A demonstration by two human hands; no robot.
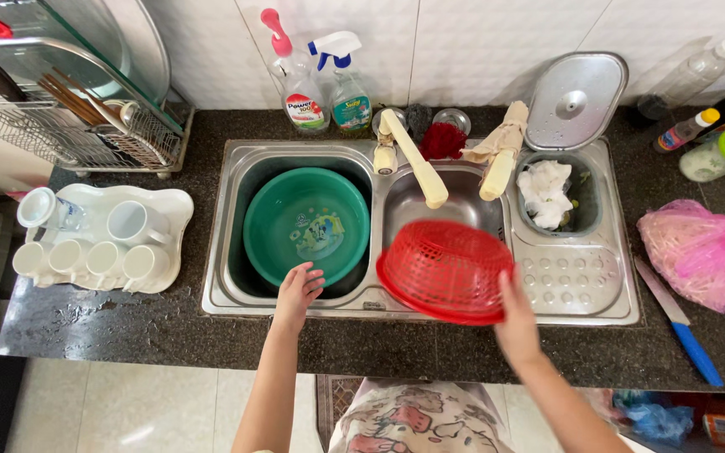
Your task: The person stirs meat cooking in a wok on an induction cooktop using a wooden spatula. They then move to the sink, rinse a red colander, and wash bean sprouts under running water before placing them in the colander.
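Nearest us, our patterned apron [417, 419] meets the dark worktop [127, 327] edge at six o'clock. We judge a washing-up step is in hand: our right hand [515, 315] is clamped on the rim of the red basket [446, 268], tilted over the middle sink bowl [463, 197], below the tap [417, 159]. Our left hand [298, 289], fingers apart and holding nothing, touches the green basin [306, 225] rim at its six o'clock. Next calls for steadying the basket clear of the tap. Room is tight (cup tray [169, 205] at nine o'clock, knife [681, 323] and pink bag [700, 252] at three).
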